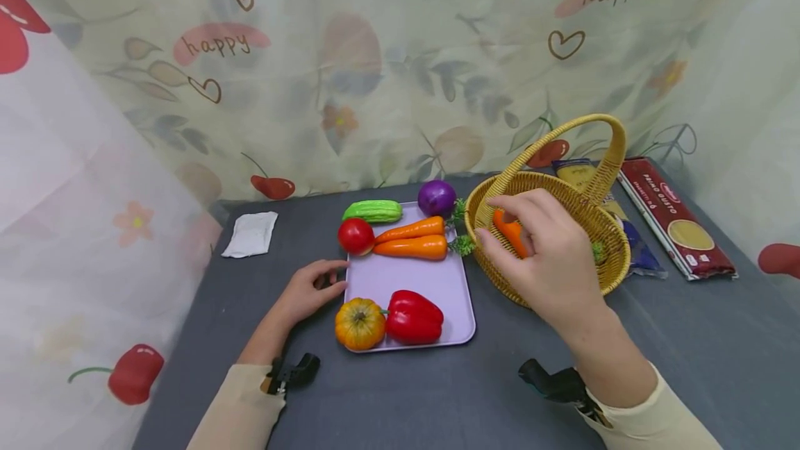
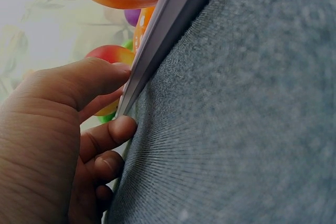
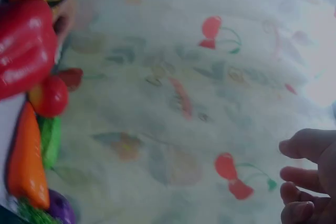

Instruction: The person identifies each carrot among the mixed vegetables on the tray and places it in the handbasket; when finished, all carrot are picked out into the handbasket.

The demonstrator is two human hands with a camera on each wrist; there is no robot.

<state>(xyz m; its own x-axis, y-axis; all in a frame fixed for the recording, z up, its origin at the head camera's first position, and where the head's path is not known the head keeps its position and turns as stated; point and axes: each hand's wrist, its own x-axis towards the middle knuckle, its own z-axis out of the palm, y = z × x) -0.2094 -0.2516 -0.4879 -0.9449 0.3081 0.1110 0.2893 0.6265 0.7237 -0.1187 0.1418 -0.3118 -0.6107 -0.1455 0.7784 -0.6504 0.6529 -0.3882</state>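
My left hand [image 1: 310,292] rests at the left edge of a lilac tray [image 1: 409,280], its thumb [image 2: 113,74] touching the rim. On the tray lie two carrots [image 1: 412,247], a tomato [image 1: 356,236], a green ridged gourd [image 1: 373,211], a purple round vegetable [image 1: 437,198], a small orange pumpkin [image 1: 360,323] and a red bell pepper [image 1: 415,317]. Over a wicker basket [image 1: 609,255] hovers my right hand [image 1: 550,262], thumb and fingers apart with nothing between them. Inside the basket, another carrot [image 1: 511,232] shows partly behind that hand.
The basket's tall handle [image 1: 615,148] arches above it. Right of the basket lie a blue and yellow packet [image 1: 644,252] and a dark red pasta pack [image 1: 678,221]. A white packet [image 1: 251,235] lies at the back left. Printed curtains [image 1: 400,89] surround the table.
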